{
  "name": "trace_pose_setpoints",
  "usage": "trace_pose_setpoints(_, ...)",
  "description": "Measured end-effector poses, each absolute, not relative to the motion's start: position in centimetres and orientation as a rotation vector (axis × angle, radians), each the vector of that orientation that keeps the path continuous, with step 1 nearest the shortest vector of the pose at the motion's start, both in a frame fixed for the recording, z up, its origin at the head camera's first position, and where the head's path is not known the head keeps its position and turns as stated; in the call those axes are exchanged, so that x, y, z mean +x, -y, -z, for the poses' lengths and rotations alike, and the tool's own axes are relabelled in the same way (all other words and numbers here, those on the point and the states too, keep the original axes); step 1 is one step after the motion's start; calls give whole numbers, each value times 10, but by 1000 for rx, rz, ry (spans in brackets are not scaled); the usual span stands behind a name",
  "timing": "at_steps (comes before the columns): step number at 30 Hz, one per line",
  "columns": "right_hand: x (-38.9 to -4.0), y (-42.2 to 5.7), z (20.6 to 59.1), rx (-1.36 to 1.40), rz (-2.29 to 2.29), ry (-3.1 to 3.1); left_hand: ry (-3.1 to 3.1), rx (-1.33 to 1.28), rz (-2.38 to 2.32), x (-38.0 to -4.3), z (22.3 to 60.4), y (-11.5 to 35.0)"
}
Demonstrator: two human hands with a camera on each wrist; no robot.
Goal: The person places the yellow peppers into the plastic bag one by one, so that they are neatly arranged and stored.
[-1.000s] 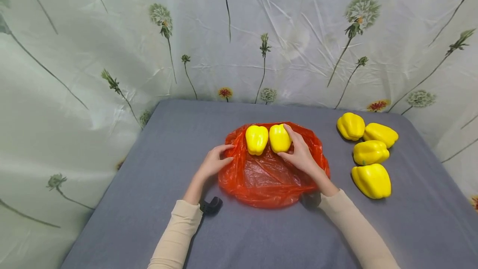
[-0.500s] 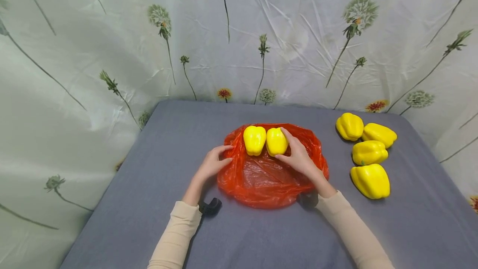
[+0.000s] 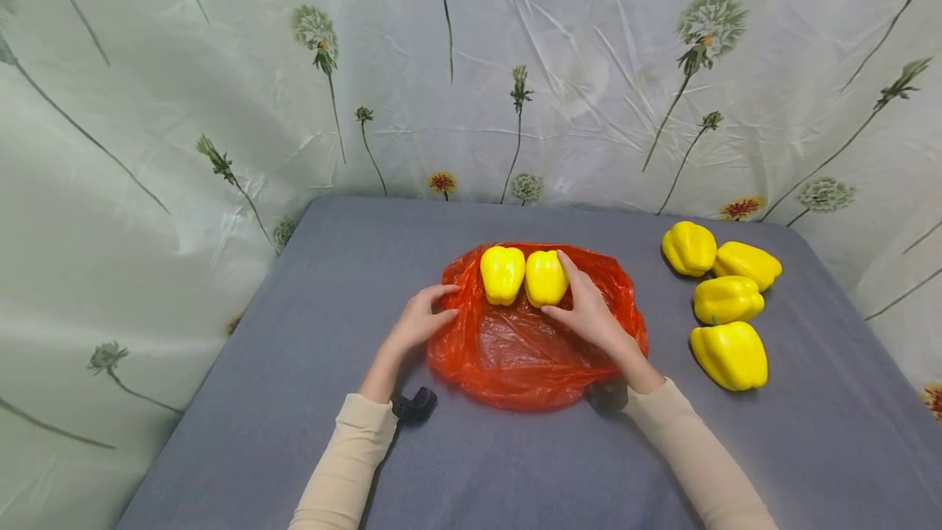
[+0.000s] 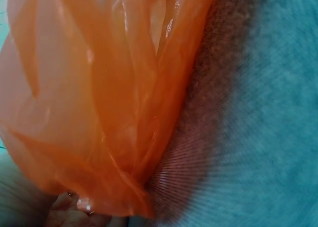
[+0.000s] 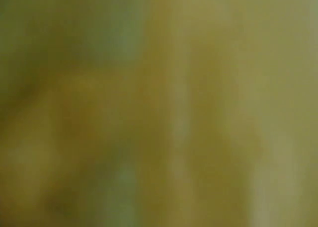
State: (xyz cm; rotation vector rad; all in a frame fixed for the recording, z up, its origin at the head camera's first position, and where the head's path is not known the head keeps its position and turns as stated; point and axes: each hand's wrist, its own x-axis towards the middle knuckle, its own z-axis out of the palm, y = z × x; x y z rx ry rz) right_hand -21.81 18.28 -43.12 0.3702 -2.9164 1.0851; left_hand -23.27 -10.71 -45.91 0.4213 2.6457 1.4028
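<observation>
A red plastic bag lies spread with its mouth facing up in the middle of the table. Two yellow bell peppers are in its far part, side by side. My right hand holds the right-hand bell pepper, thumb at its near end and fingers along its far right side. The left-hand bell pepper has no hand on it. At the bag's left rim, my left hand pinches the film; the left wrist view shows the gathered bag hiding most of the fingers. Blur fills the right wrist view.
Several more yellow bell peppers sit grouped on the right side of the grey-covered table. A black curved wrist piece shows by the left wrist. A pale flowered curtain hangs along the back and sides.
Over the first half second my right hand brings its bell pepper slightly nearer me and down, beside the other one. Since then it stays almost still. The left hand keeps its place.
</observation>
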Motion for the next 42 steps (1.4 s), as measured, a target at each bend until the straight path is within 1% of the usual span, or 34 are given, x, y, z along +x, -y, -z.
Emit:
trace_pose_setpoints(10, -208, -195, 421, 438, -1054, 2913, -2658, 428, -1398, -232, 455, 109)
trace_pose_setpoints(29, -183, -224, 408, 371, -986, 2870, -2677, 466, -1389, -232, 458, 108)
trace_pose_setpoints(42, -163, -248, 404, 329, -1022, 2763, -2667, 453, -1396, -232, 457, 107)
